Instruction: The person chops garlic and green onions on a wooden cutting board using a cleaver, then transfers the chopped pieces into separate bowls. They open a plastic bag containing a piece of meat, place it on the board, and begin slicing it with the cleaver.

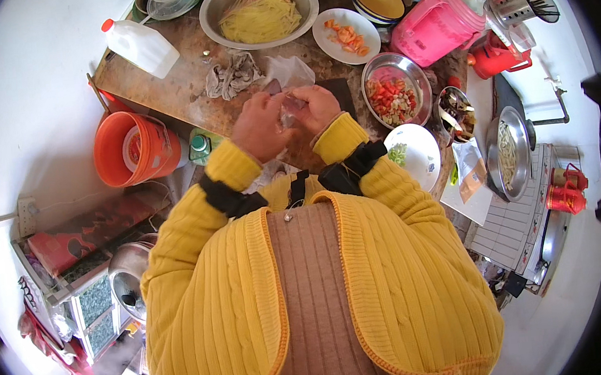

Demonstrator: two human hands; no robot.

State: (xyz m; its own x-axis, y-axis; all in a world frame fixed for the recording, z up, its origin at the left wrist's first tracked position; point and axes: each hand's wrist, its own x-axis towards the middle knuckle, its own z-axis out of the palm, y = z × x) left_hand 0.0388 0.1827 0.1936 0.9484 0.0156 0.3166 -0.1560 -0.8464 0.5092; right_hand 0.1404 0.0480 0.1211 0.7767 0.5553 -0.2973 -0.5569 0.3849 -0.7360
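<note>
Both hands meet over the near part of the brown table. My left hand and my right hand close around a small clear plastic bag with something dark reddish in it; the fingers hide much of it. Just beyond them lie a crumpled grey cloth and a thin white plastic bag. A metal basin of pale yellow shreds in water stands farther back. To the right are a white plate of orange-red pieces and a metal bowl of chopped red and pale pieces.
A white jug with a red cap stands at the back left, and an orange bucket beside the table. On the right are a pink thermos jug, a white bowl with chopped greens, a bowl of dark pieces and a metal basin of pale strips.
</note>
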